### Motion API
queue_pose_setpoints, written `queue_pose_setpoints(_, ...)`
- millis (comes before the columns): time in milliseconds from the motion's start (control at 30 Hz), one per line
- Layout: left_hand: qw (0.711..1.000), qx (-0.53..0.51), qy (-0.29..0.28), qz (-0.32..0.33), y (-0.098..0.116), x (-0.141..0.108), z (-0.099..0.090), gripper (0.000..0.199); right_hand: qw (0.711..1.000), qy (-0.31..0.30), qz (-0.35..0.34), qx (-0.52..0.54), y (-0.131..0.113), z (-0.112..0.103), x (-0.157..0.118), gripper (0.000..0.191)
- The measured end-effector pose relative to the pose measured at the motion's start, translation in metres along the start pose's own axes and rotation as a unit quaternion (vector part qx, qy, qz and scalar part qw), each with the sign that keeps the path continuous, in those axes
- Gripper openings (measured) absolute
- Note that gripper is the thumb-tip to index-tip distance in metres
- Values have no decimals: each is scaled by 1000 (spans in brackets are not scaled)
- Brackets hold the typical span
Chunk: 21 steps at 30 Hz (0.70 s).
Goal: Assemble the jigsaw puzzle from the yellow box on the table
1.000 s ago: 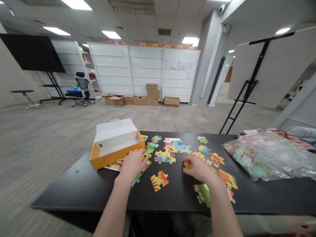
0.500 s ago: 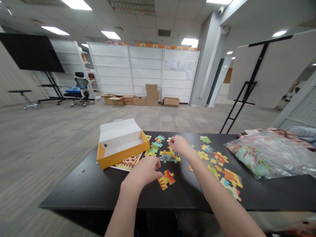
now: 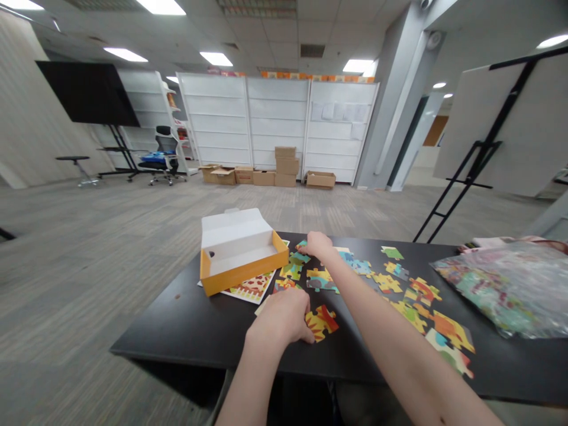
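- my left hand (image 3: 281,318): low centre, fingers curled down on the tabletop, fingertips (image 3: 309,337) right at the edge of a red-and-yellow jigsaw piece (image 3: 322,323); touching it, but can't tell if gripped
- my right hand (image 3: 315,244): reaching far side of the table, just beside the box corner, fingers bent down over a teal piece (image 3: 302,244); can't tell if anything's pinched
- small joined group of pieces (image 3: 320,281) centre, just below my right forearm
- loose pieces (image 3: 410,315) scattered right of my arm, lower right of the table
- yellow box tray (image 3: 244,276) with white lid flap, upper left of the pieces, sitting on a printed picture sheet (image 3: 251,289)
- black table (image 3: 186,319) under everything
- clear plastic bag (image 3: 501,290) with printed contents, far right
- cardboard boxes (image 3: 284,165) on the floor by white shelving panels (image 3: 277,121), top centre
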<state>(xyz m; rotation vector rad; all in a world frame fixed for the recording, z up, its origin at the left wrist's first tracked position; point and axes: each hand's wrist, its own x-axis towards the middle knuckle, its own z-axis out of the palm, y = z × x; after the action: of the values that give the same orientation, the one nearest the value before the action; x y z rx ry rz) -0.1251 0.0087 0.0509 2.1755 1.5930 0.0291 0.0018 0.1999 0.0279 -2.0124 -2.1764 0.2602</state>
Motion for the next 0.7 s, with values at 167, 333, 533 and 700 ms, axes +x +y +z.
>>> queue_pose_setpoints(167, 1000, -1, 8, 24, 9, 1, 2, 39, 997, 35, -2, 74, 10, 5, 5, 60)
queue_pose_setpoints(333, 998, -20, 6, 63, 22, 4, 5, 27, 984, 63, -32, 161, 24, -1, -1, 33)
queue_pose_setpoints(533, 993, -35, 19, 109, 29, 8, 12, 20, 965, 61, -74, 243, 52, -18, -24, 25)
queue_pose_setpoints(700, 995, -49, 34, 77, 5, 14, 7, 25, 927, 19, -95, 361, 69, -29, -66, 20)
